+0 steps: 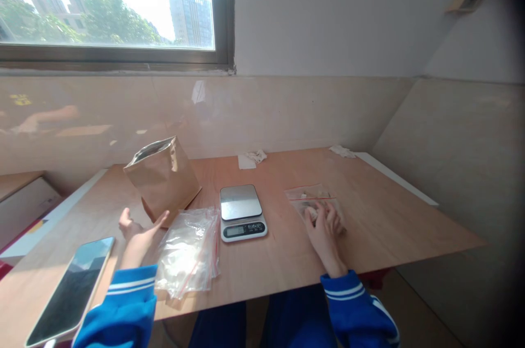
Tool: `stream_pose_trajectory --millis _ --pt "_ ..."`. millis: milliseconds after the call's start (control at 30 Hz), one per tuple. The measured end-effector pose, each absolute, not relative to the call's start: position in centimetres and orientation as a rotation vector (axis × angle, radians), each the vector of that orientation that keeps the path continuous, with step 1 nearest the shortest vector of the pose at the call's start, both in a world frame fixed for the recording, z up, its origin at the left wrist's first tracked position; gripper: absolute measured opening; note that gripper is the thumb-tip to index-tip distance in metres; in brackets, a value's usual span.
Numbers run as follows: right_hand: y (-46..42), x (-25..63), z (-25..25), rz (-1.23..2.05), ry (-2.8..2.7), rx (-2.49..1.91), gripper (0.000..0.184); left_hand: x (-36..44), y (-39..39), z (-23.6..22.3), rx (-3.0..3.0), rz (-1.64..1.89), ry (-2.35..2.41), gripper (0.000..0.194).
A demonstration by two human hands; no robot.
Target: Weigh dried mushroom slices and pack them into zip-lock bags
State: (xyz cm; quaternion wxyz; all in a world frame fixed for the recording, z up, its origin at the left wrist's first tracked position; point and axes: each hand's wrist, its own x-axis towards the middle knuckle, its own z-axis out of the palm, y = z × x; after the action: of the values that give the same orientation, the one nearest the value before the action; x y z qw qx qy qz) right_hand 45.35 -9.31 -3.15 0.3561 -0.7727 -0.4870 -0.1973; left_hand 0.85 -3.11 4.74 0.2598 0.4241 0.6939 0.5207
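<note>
My right hand (325, 227) rests on a clear zip bag (305, 200) with a red seal line. Pale lumps show inside that bag, but my fingers cover much of it, and whether they grip it is hard to see. On the other side, my left hand (138, 236) is raised with thumb and fingers apart, holding nothing. Just beyond it stands an open brown paper bag (166, 181). Beside that hand lies a stack of clear zip bags (186, 255). Between my hands sits a kitchen scale (241, 208) with a bare steel plate.
A phone (71, 293) lies at the table's left front. Crumpled tissue (257, 156) with a white paper piece is near the back wall, and more tissue (342, 151) lies at the back right. The wooden table (283, 266) meets a tiled wall under a window.
</note>
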Motion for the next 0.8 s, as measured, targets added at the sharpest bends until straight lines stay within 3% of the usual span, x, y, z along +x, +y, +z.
stream_pose_trajectory --millis 100,267,367,633,800 --pt "-9.2 45.3 -3.8 -0.48 -1.373 -2.049 0.042 0.9 -1.8 4.8 1.18 1.307 1.918 0.105" --pt "-9.0 45.6 -3.1 -0.404 -1.433 -2.058 0.043 0.7 -0.3 3.2 1.314 1.244 1.756 0.064" --pt "-9.1 43.5 -1.0 -0.378 -1.365 -2.036 0.043 0.1 0.4 2.0 1.346 1.141 1.899 0.055" --pt "-11.7 32.9 8.3 0.115 -1.908 -1.187 0.033 0.4 -0.3 1.7 1.61 1.189 1.806 0.048" --pt "-12.2 28.3 9.4 0.205 -2.046 -0.988 0.035 0.7 -1.1 1.9 1.777 1.139 1.754 0.046"
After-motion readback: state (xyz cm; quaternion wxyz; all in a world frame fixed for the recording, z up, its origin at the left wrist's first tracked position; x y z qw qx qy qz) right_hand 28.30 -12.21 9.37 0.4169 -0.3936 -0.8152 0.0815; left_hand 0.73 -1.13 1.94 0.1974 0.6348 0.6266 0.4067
